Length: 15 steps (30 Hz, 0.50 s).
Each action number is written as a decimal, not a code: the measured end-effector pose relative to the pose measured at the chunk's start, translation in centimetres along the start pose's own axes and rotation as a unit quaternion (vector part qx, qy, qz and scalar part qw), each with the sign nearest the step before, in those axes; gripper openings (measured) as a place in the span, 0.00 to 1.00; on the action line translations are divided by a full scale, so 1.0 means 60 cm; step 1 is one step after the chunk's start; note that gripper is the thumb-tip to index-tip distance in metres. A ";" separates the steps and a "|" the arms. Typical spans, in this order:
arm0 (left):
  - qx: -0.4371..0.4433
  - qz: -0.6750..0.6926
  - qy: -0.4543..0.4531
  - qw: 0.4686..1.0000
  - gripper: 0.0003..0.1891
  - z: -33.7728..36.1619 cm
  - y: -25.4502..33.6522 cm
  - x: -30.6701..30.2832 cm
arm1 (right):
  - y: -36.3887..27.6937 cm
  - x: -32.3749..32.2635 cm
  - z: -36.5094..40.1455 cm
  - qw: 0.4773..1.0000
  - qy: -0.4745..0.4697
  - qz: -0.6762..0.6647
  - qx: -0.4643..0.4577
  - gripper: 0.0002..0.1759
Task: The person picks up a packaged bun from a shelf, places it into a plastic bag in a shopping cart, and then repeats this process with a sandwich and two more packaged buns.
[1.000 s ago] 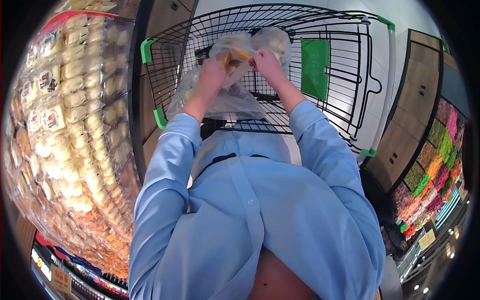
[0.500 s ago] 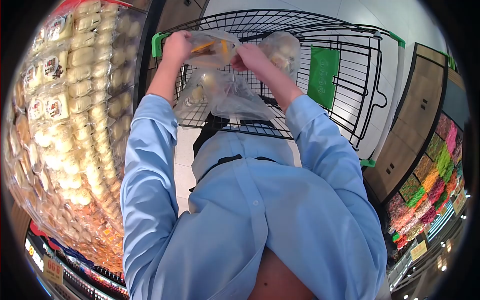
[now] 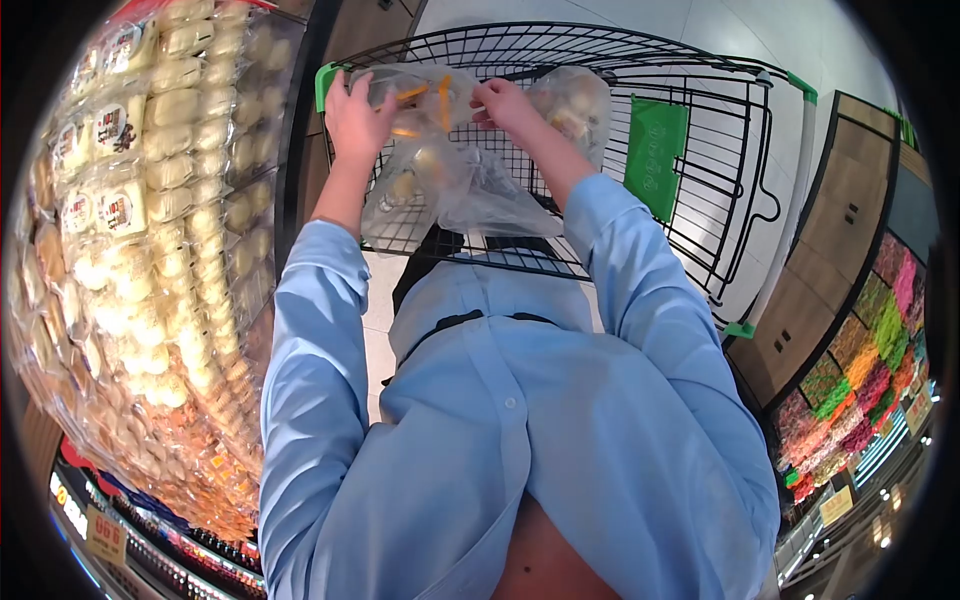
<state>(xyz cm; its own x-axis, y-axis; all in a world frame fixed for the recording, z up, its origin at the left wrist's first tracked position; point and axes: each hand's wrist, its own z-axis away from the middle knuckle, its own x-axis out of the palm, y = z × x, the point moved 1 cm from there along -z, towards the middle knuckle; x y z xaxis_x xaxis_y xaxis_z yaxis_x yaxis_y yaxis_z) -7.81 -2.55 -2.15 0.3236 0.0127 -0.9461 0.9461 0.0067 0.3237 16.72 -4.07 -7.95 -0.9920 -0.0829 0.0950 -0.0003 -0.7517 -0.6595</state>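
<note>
Left fingers (image 3: 338, 92): you had these spread, seemingly empty.
Right fingers (image 3: 487, 93): yours curled, hold unclear.
Orange-striped bag (image 3: 428, 108): between them in the cart (image 3: 657, 155); seemed light, slippery, best pinched at the rim.

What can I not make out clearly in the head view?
Head view:
Exact contents of the bag showing orange strips: blurred by cloudy plastic.
Whether the right hand grips this bag: contact is hidden beneath the hand.
Small print on the price sign: too small.
Food display: dark edge cuts it off.
</note>
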 end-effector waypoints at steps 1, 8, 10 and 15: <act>0.022 -0.007 0.002 1.000 0.27 0.007 0.001 -0.006 | 0.008 -0.004 -0.006 1.000 0.000 0.002 0.002 0.17; 0.060 0.031 -0.045 0.997 0.32 0.069 0.002 -0.029 | 0.026 0.004 0.023 0.999 0.016 0.042 -0.015 0.17; -0.005 0.044 -0.051 0.998 0.31 0.082 -0.014 -0.012 | 0.037 0.009 0.023 0.996 0.009 0.079 -0.032 0.15; -0.137 0.075 -0.141 0.978 0.21 0.082 -0.067 0.047 | 0.066 0.027 0.004 0.972 0.035 0.218 -0.083 0.12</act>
<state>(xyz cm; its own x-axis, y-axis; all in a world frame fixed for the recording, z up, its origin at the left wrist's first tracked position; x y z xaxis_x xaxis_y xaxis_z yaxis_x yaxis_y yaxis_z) -10.65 -7.45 -6.14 0.4843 -0.2427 -0.8406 0.8625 0.2935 0.4122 15.15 -7.35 -10.23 -0.9083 -0.3209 -0.2683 0.4081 -0.5390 -0.7369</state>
